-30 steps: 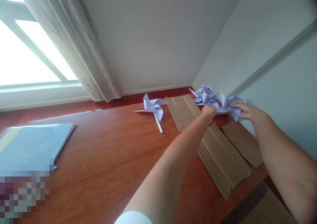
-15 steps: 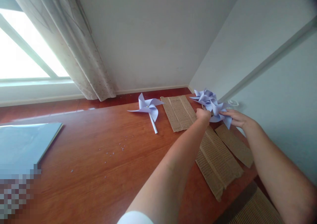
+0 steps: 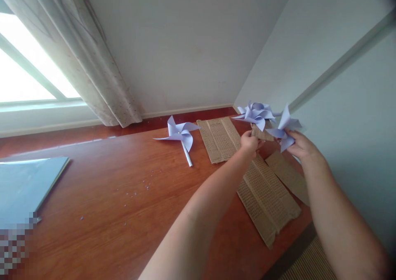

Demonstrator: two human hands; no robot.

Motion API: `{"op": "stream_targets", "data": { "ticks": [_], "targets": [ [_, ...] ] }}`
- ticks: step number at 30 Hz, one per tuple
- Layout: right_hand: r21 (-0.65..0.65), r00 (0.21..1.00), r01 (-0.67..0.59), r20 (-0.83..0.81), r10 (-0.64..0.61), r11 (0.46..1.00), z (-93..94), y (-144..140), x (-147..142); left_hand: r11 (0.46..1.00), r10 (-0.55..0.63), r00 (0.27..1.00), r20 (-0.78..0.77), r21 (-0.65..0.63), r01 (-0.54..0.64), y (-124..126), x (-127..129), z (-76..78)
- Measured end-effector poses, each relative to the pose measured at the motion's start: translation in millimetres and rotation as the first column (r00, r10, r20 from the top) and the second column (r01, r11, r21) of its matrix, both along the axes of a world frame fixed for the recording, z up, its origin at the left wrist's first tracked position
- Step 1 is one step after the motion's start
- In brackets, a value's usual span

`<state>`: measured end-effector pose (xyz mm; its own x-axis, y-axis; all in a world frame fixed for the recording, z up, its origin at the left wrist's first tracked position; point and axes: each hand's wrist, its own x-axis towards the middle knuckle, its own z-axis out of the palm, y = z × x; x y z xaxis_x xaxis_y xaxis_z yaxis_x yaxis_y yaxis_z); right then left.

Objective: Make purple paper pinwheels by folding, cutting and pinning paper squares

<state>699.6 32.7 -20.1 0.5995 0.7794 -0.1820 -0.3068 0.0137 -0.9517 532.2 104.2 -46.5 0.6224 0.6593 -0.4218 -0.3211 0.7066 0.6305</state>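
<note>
With my left hand (image 3: 249,142) pinching a cardboard strip (image 3: 262,133) under the pinwheel cluster (image 3: 255,114) at 1 o'clock, fingers of right hand (image 3: 299,144) clamped on a pinwheel (image 3: 283,128), I judge gentle pressure keeps the blades uncrushed above the desk (image 3: 123,205).

Head view: the left hand (image 3: 250,140) pinched a small cardboard piece (image 3: 261,132) carrying a pale lilac pinwheel cluster (image 3: 255,113), while the right hand (image 3: 299,144) gripped a single paper pinwheel (image 3: 283,129) just beside it, both raised above the wooden table (image 3: 123,205). A third pinwheel with a white stick (image 3: 179,134) lay beside perforated cardboard strips (image 3: 266,197), near the curtain (image 3: 93,69); a blue sheet (image 3: 24,185) rested at far left.
</note>
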Motion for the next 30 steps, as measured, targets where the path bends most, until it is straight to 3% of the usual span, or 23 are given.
{"op": "stream_targets", "data": {
  "ticks": [11, 23, 30],
  "targets": [
    [-0.117, 0.970, 0.000, 0.240, 0.028, 0.993, 5.5, 0, -22, 0.997, 0.016, 0.997, 0.070, 0.076, -0.021, -3, -14, -6.0],
    [-0.054, 0.942, 0.055, 0.335, -0.034, 0.997, 9.8, 3, -37, 0.988, -0.004, 0.995, 0.096, 0.154, -0.011, -4, -27, -8.2],
    [-0.013, 0.918, 0.103, 0.386, -0.090, 0.995, 9.7, 6, -36, 0.961, 0.013, 0.998, 0.054, 0.277, -0.027, 1, -30, -6.3]
  ]
}}
